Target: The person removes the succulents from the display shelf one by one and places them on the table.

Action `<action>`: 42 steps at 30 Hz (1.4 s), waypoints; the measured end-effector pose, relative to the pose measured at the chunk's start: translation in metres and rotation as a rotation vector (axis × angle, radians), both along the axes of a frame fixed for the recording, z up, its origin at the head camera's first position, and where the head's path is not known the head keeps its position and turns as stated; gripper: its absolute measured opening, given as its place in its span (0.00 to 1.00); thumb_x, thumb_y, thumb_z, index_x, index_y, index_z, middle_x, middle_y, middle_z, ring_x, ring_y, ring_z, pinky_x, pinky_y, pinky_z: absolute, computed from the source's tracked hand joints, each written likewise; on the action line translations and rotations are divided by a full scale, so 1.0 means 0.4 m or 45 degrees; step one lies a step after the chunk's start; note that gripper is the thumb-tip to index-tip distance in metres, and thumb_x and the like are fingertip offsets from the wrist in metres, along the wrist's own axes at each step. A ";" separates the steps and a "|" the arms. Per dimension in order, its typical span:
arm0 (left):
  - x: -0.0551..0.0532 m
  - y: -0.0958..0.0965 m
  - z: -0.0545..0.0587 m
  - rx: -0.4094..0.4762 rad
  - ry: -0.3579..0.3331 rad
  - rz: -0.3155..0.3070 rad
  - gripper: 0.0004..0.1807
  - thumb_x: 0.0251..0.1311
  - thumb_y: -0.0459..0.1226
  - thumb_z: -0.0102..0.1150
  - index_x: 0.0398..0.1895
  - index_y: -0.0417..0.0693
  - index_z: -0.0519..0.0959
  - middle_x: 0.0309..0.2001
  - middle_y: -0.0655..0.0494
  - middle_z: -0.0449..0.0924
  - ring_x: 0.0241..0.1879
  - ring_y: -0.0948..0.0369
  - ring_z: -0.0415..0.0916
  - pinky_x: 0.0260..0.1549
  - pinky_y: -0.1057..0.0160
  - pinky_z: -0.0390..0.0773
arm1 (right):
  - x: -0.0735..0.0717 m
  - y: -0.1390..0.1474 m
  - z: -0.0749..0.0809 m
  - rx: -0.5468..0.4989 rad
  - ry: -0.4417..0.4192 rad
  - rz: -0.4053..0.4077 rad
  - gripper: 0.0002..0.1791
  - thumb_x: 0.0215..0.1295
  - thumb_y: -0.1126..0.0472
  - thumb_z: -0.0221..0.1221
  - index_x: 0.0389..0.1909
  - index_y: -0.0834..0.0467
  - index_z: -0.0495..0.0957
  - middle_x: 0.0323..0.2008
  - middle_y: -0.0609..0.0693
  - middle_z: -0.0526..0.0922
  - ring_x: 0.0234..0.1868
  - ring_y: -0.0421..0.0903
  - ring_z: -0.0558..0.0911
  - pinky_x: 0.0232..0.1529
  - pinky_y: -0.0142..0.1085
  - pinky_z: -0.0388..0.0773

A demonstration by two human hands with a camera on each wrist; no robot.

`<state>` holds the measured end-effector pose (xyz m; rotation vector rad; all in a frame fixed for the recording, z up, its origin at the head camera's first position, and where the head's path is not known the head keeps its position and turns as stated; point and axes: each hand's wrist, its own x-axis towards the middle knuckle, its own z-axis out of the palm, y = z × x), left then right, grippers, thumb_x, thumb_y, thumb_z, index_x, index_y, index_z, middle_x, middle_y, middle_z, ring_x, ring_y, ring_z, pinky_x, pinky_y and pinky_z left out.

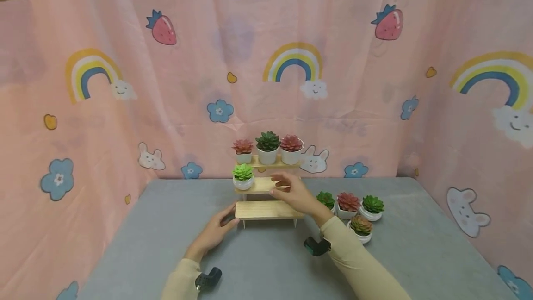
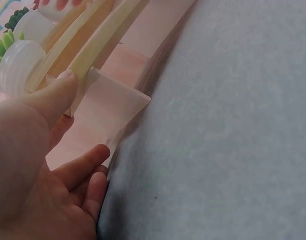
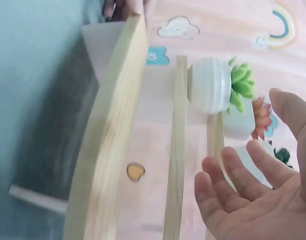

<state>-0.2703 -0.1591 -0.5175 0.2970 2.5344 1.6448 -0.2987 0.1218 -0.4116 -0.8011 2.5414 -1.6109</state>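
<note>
We pinch the left end of the stand (image 1: pixel 268 210) with our left hand (image 1: pixel 213 231): its thumb (image 2: pixel 57 97) lies against the bottom board (image 3: pixel 112 125) and a finger sits behind it, while the remaining fingers curve loosely below. The stand is on the desk (image 1: pixel 258 267), near the curtain (image 1: pixel 200 82), and rises in three steps on translucent supports. Our right hand (image 1: pixel 296 196) hangs over the right part of the middle board (image 1: pixel 260 185), palm turned toward the left; its fingers (image 3: pixel 245 180) are spread a little, gently bent, and hold nothing. At the left end of the middle board we have the light green plant (image 1: pixel 243 175) in a round, ribbed white pot. On the top board (image 1: pixel 255 163) three more white pots stand in a row: the small red plant (image 1: pixel 243 147) at the left, the dark green plant (image 1: pixel 268 141) in the middle and the large red plant (image 1: pixel 291 143) at the right. To the right of the stand, four potted plants cluster on the desk: the half-hidden green plant (image 1: pixel 325 199) beside our right forearm, the dusky red plant (image 1: pixel 348 202) next to it, the bright green plant (image 1: pixel 372 204) farther right, and the orange-green plant (image 1: pixel 361 226) nearer to us. We wear pale sleeves (image 1: pixel 358 258), with a black device (image 1: pixel 317 246) at each wrist. The pink curtain behind carries rainbows, strawberries, flowers and rabbits.
</note>
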 end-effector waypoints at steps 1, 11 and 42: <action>0.000 0.001 0.000 0.005 0.000 -0.006 0.34 0.71 0.46 0.59 0.77 0.53 0.63 0.72 0.44 0.70 0.76 0.43 0.59 0.72 0.36 0.62 | -0.006 -0.011 0.001 -0.007 -0.004 -0.005 0.28 0.71 0.62 0.61 0.69 0.65 0.69 0.65 0.68 0.75 0.63 0.67 0.76 0.64 0.59 0.75; -0.008 0.007 -0.002 -0.009 0.024 -0.007 0.34 0.72 0.45 0.58 0.78 0.51 0.62 0.72 0.44 0.70 0.77 0.43 0.58 0.73 0.36 0.61 | -0.054 -0.134 0.010 -0.068 -0.060 -0.100 0.32 0.65 0.64 0.65 0.69 0.65 0.68 0.66 0.67 0.73 0.67 0.65 0.74 0.68 0.57 0.74; 0.000 0.004 -0.006 -0.002 0.027 -0.019 0.36 0.72 0.47 0.57 0.79 0.49 0.59 0.74 0.42 0.67 0.78 0.42 0.56 0.73 0.36 0.61 | -0.051 -0.221 -0.017 -0.117 -0.126 -0.377 0.28 0.59 0.58 0.72 0.59 0.62 0.75 0.56 0.59 0.81 0.50 0.53 0.81 0.45 0.37 0.81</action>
